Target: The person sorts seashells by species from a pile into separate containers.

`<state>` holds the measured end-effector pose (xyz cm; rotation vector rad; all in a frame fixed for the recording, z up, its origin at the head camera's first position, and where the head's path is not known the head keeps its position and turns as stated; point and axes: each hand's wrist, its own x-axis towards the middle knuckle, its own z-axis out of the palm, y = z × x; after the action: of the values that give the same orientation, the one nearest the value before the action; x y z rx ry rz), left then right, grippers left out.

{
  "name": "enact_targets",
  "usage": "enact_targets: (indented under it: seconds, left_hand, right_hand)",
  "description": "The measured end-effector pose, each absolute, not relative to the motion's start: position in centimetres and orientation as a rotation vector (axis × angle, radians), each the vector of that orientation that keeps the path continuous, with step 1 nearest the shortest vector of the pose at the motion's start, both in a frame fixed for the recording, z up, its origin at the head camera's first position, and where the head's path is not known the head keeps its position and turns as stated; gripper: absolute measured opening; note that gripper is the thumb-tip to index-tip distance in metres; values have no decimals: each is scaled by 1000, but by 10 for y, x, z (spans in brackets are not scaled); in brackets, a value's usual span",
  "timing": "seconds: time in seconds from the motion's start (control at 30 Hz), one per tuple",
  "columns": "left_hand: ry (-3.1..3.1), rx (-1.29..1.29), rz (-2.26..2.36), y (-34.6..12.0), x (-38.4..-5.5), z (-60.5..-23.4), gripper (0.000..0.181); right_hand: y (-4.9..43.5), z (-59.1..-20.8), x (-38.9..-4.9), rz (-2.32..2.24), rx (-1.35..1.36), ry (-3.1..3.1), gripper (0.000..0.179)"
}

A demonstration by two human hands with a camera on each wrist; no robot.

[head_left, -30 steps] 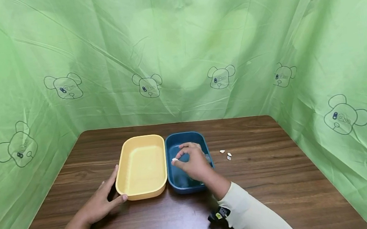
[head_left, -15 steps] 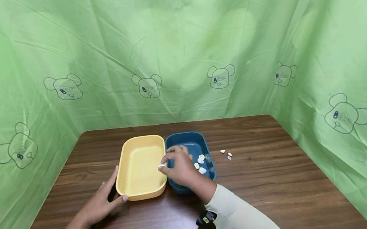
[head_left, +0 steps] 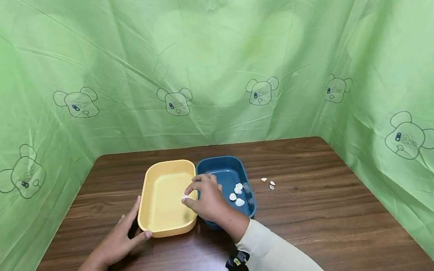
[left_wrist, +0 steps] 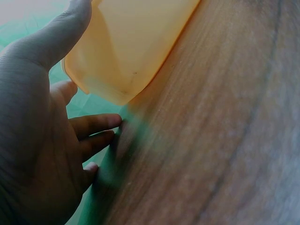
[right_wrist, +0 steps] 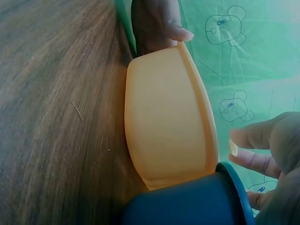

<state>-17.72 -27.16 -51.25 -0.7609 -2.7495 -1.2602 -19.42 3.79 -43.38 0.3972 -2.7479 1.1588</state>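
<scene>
My right hand [head_left: 209, 199] pinches a small white shell-like piece [head_left: 184, 197] between thumb and index finger. It hovers over the right part of a yellow box [head_left: 167, 232]. In the right wrist view the pinched piece [right_wrist: 233, 148] looks cream-coloured. My left hand [head_left: 118, 238] rests against the yellow box's near left corner, its fingers fairly straight and the thumb at the near side. Touching the yellow box on its right is a dark blue box [head_left: 225, 159]. Several white shell-like pieces [head_left: 240, 202] lie inside the blue box, which my right hand partly covers.
Three small white pieces [head_left: 271, 183] lie on the brown wooden table [head_left: 320, 213], right of the blue box. A green curtain [head_left: 209, 65] with printed mouse heads surrounds the table's back and sides.
My right hand has moved left with the pinched white piece, from above the blue box to over the yellow box. White pieces in the blue box have come into sight. My left hand has stayed put.
</scene>
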Motion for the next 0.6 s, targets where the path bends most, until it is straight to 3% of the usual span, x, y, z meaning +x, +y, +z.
enact_targets:
  seconds: [0.23,0.6]
  left_hand:
    - [-2750,-758,-1261,-271,-177,-512,111]
    - [-2744,-759,-1269,-271,-176,-512,111]
  right_hand:
    - [40,-434,-194,1181,450,-2749,21]
    - [61,-426,-193,1316,421,-2684,13]
